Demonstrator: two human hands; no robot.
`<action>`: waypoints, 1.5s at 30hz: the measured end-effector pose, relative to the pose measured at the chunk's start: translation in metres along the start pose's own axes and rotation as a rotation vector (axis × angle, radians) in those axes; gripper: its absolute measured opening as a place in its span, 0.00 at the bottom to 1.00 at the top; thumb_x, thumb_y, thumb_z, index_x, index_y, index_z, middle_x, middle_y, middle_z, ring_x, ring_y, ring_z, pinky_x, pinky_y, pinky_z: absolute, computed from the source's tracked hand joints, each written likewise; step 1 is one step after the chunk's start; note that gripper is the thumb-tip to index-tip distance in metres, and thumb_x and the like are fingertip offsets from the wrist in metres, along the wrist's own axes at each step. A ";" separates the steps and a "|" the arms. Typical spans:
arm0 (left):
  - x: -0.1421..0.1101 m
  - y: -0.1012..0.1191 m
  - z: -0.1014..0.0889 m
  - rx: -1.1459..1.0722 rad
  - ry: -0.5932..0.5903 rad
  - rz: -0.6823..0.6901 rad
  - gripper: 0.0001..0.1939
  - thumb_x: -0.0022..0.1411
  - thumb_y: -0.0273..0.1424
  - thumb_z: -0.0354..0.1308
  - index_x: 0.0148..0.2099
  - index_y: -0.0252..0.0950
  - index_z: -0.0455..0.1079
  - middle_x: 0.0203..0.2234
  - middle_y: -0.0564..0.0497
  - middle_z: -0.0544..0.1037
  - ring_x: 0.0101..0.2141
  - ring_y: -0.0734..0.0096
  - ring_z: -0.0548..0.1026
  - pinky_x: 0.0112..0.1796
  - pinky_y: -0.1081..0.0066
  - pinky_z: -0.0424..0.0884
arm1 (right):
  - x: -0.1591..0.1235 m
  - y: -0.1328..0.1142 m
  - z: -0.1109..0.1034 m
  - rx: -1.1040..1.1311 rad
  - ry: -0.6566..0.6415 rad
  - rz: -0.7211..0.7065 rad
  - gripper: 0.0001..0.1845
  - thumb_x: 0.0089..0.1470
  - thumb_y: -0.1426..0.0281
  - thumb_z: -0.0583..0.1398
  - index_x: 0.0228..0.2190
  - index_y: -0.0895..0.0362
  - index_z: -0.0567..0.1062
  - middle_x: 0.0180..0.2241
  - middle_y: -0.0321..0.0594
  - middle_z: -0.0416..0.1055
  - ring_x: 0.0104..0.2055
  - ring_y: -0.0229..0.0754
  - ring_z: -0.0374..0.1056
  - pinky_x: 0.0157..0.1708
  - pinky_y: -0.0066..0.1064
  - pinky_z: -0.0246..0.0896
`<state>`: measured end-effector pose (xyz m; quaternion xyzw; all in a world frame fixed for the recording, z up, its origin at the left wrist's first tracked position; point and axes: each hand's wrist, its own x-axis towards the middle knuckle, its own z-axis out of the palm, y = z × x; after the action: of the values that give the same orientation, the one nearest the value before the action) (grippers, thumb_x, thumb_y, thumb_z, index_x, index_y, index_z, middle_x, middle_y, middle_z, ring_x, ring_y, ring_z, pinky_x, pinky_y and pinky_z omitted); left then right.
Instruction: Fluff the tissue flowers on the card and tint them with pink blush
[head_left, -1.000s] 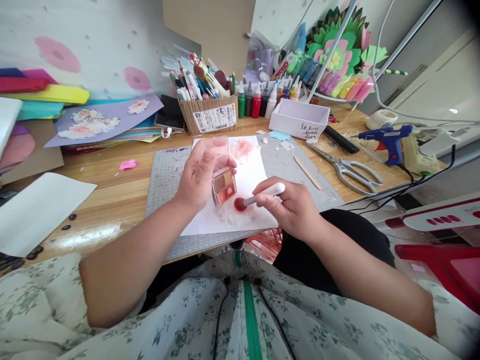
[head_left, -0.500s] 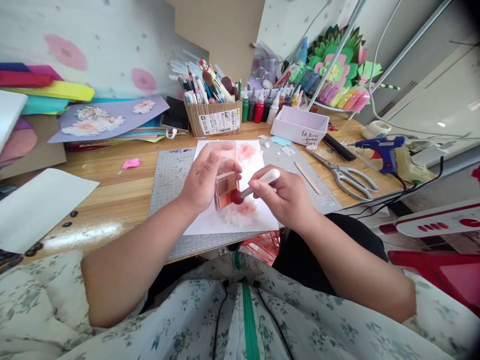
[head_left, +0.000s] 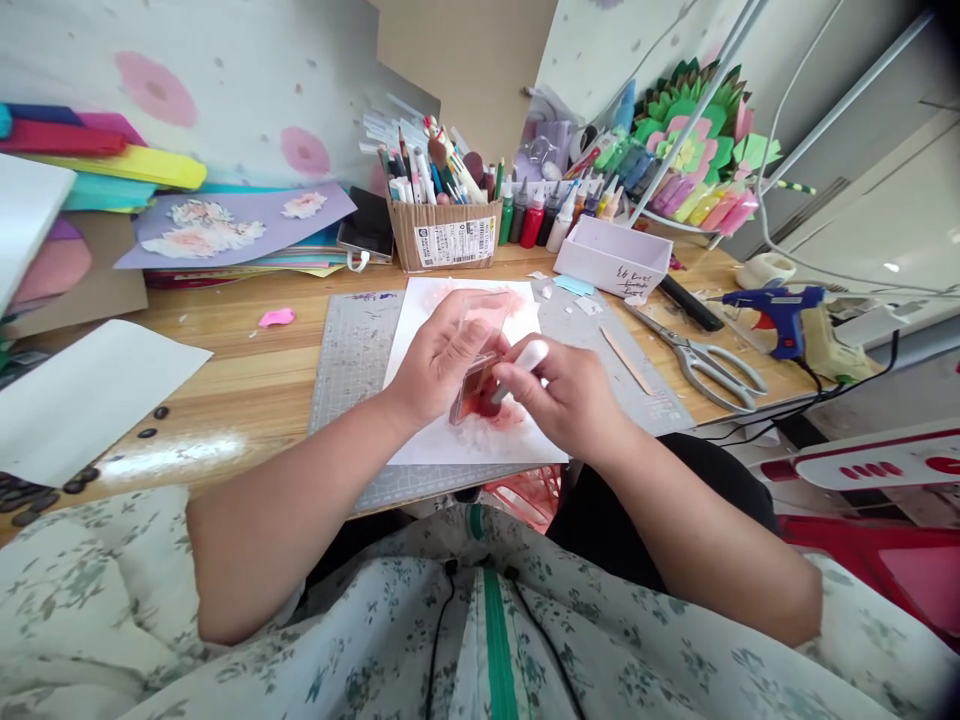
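Observation:
In the head view my left hand [head_left: 439,365] grips a small clear makeup palette [head_left: 471,390] with orange and brown pans, its lid raised. A white-handled makeup brush [head_left: 531,356] is pinched in my right hand [head_left: 574,395]. The brush's bristles meet the palette's lower pans. Beneath both hands lies a white sheet of paper [head_left: 420,445] on a grey cutting mat [head_left: 349,365]. Fluffy white material with a reddish-pink tint [head_left: 502,435] rests on the sheet just below the palette, and more pink colour shows at the sheet's far end, partly behind my left hand.
A cardboard box [head_left: 454,235] of pens and brushes stands at the back, beside paint bottles [head_left: 534,218] and a white box [head_left: 615,258]. Scissors [head_left: 701,365], a wooden stick [head_left: 626,360] and a blue glue gun [head_left: 784,315] lie right. Purple paper [head_left: 277,235] bears fluffy flowers, left.
The view has shifted, so the table appears slightly further right. My hands have drawn closer together, and the palette is tilted more steeply with the brush pressed deeper against it.

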<state>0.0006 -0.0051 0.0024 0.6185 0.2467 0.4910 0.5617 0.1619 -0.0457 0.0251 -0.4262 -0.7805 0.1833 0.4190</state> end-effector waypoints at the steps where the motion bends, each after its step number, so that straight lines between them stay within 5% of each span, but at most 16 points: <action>1: 0.000 0.000 0.000 0.004 -0.001 0.000 0.25 0.62 0.49 0.53 0.52 0.37 0.64 0.30 0.51 0.75 0.24 0.73 0.74 0.24 0.73 0.72 | 0.000 0.000 0.000 -0.022 -0.025 0.010 0.15 0.60 0.64 0.55 0.23 0.57 0.69 0.22 0.35 0.73 0.24 0.34 0.67 0.26 0.27 0.59; 5: 0.001 0.000 0.000 -0.033 0.002 -0.029 0.24 0.61 0.48 0.54 0.52 0.37 0.63 0.29 0.52 0.75 0.25 0.73 0.74 0.26 0.72 0.72 | -0.001 0.001 -0.002 -0.016 0.067 -0.001 0.15 0.60 0.64 0.55 0.24 0.57 0.69 0.21 0.34 0.72 0.23 0.33 0.67 0.26 0.26 0.58; 14: 0.002 0.001 -0.001 -0.038 0.029 -0.011 0.23 0.61 0.48 0.55 0.51 0.38 0.62 0.30 0.53 0.75 0.20 0.76 0.72 0.20 0.74 0.68 | 0.001 0.001 0.000 0.054 -0.016 0.008 0.13 0.60 0.64 0.56 0.25 0.57 0.70 0.24 0.35 0.74 0.26 0.33 0.69 0.29 0.26 0.60; 18: 0.009 -0.001 -0.012 -0.011 0.158 0.030 0.24 0.61 0.51 0.51 0.49 0.38 0.63 0.28 0.50 0.76 0.29 0.68 0.76 0.29 0.70 0.72 | -0.001 0.005 0.000 0.114 0.107 0.057 0.15 0.61 0.62 0.54 0.26 0.56 0.70 0.24 0.34 0.75 0.26 0.33 0.68 0.29 0.26 0.60; 23: 0.013 -0.003 -0.019 -0.002 0.277 -0.065 0.23 0.62 0.51 0.49 0.48 0.38 0.63 0.26 0.51 0.76 0.28 0.67 0.76 0.29 0.69 0.72 | -0.004 0.012 0.002 0.009 -0.018 0.022 0.13 0.59 0.63 0.56 0.26 0.56 0.72 0.24 0.34 0.74 0.26 0.34 0.68 0.29 0.27 0.59; 26: 0.012 -0.003 -0.017 -0.022 0.255 -0.106 0.23 0.62 0.51 0.49 0.48 0.38 0.63 0.26 0.50 0.76 0.28 0.67 0.76 0.30 0.68 0.72 | -0.005 0.012 0.002 0.019 0.104 0.056 0.12 0.60 0.62 0.56 0.28 0.56 0.71 0.21 0.33 0.72 0.23 0.33 0.65 0.25 0.26 0.58; 29: 0.012 -0.004 -0.015 -0.045 0.256 -0.082 0.23 0.62 0.51 0.49 0.47 0.37 0.63 0.25 0.51 0.75 0.27 0.68 0.76 0.30 0.68 0.72 | -0.005 0.012 0.003 -0.040 0.011 0.012 0.12 0.58 0.63 0.57 0.26 0.56 0.72 0.23 0.35 0.73 0.24 0.35 0.66 0.26 0.28 0.59; 36: 0.012 -0.006 -0.019 -0.039 0.246 -0.058 0.25 0.62 0.52 0.49 0.47 0.36 0.63 0.25 0.50 0.76 0.27 0.67 0.76 0.31 0.68 0.71 | -0.007 0.009 -0.001 -0.097 0.075 0.051 0.11 0.58 0.65 0.57 0.26 0.56 0.72 0.19 0.34 0.71 0.20 0.34 0.64 0.22 0.27 0.57; 41: 0.010 -0.001 -0.017 -0.031 0.216 -0.044 0.24 0.62 0.52 0.48 0.46 0.36 0.64 0.25 0.50 0.75 0.28 0.67 0.76 0.32 0.68 0.71 | -0.017 -0.004 -0.003 -0.057 -0.084 -0.153 0.08 0.56 0.70 0.58 0.25 0.56 0.72 0.23 0.37 0.71 0.25 0.36 0.66 0.25 0.29 0.59; 45: 0.009 0.001 -0.015 -0.026 0.197 -0.033 0.24 0.63 0.51 0.48 0.45 0.35 0.64 0.25 0.50 0.74 0.28 0.67 0.75 0.33 0.68 0.71 | -0.023 -0.009 -0.005 -0.082 0.006 -0.236 0.08 0.55 0.75 0.57 0.25 0.56 0.70 0.21 0.36 0.69 0.23 0.35 0.62 0.25 0.29 0.57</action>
<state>-0.0091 0.0092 0.0044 0.5555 0.3046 0.5433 0.5508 0.1678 -0.0699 0.0222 -0.3488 -0.8307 0.0993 0.4223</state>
